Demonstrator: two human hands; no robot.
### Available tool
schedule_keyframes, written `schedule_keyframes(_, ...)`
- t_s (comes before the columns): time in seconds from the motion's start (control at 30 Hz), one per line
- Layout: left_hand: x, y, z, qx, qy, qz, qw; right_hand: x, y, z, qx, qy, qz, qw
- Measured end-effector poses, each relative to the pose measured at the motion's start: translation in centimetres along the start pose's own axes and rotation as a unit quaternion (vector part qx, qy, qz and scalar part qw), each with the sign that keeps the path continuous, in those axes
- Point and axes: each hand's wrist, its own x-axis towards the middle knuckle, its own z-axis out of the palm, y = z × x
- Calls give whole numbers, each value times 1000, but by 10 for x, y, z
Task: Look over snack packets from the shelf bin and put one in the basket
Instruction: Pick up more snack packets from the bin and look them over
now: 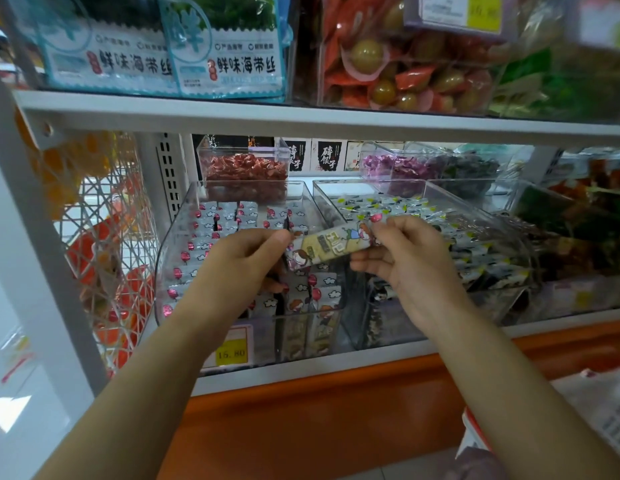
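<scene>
- Holding one long, narrow snack packet [327, 247] in a yellow, cartoon-printed wrapper, the person stands at the shelf and looks it over. I judge this to be the inspection step, with the choice not yet settled.
- The left hand [246, 258] has the packet's lower left end, its grip a pinch of thumb against curled fingers on the wrapper.
- The right hand [402, 261] has the upper right end, its grip likewise pinching the wrapper between thumb and fingertips.
- The snack packet hangs in the air between the two hands, over the front part of the clear plastic shelf bin [170, 244]. That bin is packed with rows of white packets printed with pink balloons and clouds. As far as I can see, the held packet touches nothing but the hands.
- Its long axis runs across the view from left to right, tilted so the left end sits lower and the right end higher. The printed face is turned toward the person.
- A neighbouring clear bin [509, 216] to the right holds packets with green-and-black print.
- The next move, as I judge it, calls for one hand to let go and the other to carry the packet down and away from the shelf to the basket, which I cannot make out for certain here. Otherwise the packet goes back in the bin and another is drawn.
</scene>
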Motion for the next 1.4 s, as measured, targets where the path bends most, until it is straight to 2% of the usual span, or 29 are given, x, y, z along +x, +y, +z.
schedule_keyframes(0.27,0,0,1,-89,33,-48,994,-4,3,-3,193,-70,95,974)
schedule_keyframes(0.47,1,0,0,-244,27,-85,966,-4,3,-5,221,-91,112,965)
schedule_keyframes(0.6,1,1,-1,-285,3,-83,955,-3,3,-4,222,-67,111,966)
schedule_keyframes(0.8,-3,7,3,-266,-25,-40,963,-3,3,-5,210,-21,95,973)
schedule_keyframes(0.93,-7,7,4,-113,-3,51,992,-1,3,-6,192,-5,85,978)
schedule_keyframes(1.03,-11,10,6,-59,1,101,993,-1,4,-8,150,-8,57,987)
schedule_keyframes(1.23,-10,10,6,-93,-32,53,994,-1,10,-10,75,-23,11,997)
schedule_keyframes(1.4,-10,9,8,-89,10,47,995,-4,10,-4,6,-59,-18,998)
